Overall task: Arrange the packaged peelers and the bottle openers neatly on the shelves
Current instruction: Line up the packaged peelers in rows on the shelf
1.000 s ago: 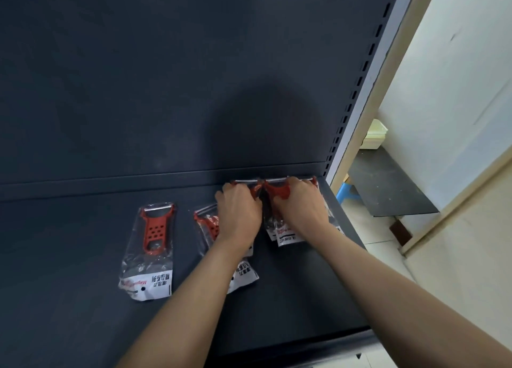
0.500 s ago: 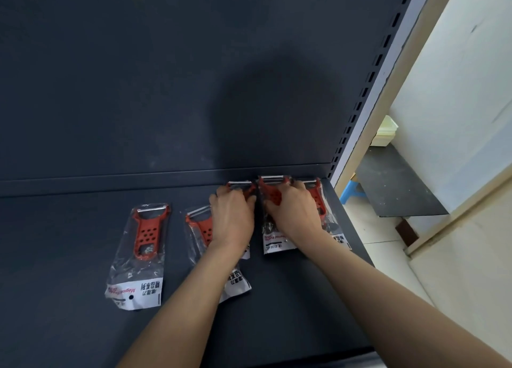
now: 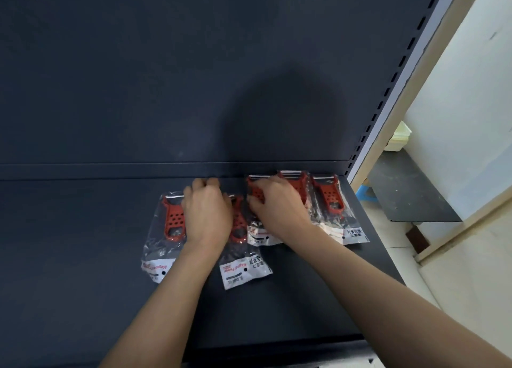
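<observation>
**Both hands down among the peeler packets**

Head view: my left hand [image 3: 207, 215] lies palm down on the dark grey metal shelf [image 3: 83, 257]. It sits between the leftmost packet [image 3: 173, 223], a red plastic peeler sealed in a clear bag with a white label strip, and the second packet [image 3: 239, 229] of the same kind. It covers an edge of each. The fingers are curled toward the rear of the shelf, and I cannot tell whether they hold anything.

My right hand [image 3: 277, 204] grips the third packet [image 3: 256, 194], with the fingers curled over its top and the thumb at its left edge. The fourth packet [image 3: 295, 182] is mostly hidden under that hand; only its blade end shows, close against the dark back panel [image 3: 166, 63]. The fifth packet [image 3: 329, 201] lies just beside it, nearest the shelf's right end and clear of both hands.

All five lie flat with blades toward the back and labels toward me. The three on the right crowd together near the rear. The two on the left sit further forward, and the second is tilted.

To the right stands the slotted grey upright [image 3: 401, 71] — past it, a small blue object [image 3: 365, 194] sits on the floor.
</observation>
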